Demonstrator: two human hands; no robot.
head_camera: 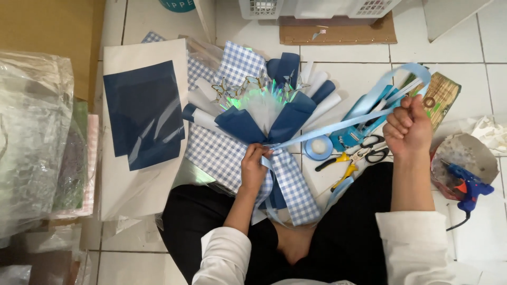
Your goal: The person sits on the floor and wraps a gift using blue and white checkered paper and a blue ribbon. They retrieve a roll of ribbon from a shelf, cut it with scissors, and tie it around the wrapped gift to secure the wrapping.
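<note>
A bouquet (253, 113) wrapped in blue-and-white checked paper, navy paper and white paper lies on the floor in front of my lap, with small butterflies on top. My left hand (254, 168) grips its narrow neck, where a light blue ribbon (338, 124) is wound. My right hand (407, 128) is closed on that ribbon, holding it taut up and to the right. The ribbon loops above my right fist.
A ribbon roll (318, 148), scissors (369, 149) and yellow-handled pliers (343, 166) lie between my hands. A blue glue gun (470, 189) rests at the right. Navy sheets on white paper (142, 113) lie left, beside plastic-wrapped stacks (31, 137). White baskets (317, 8) stand at the top.
</note>
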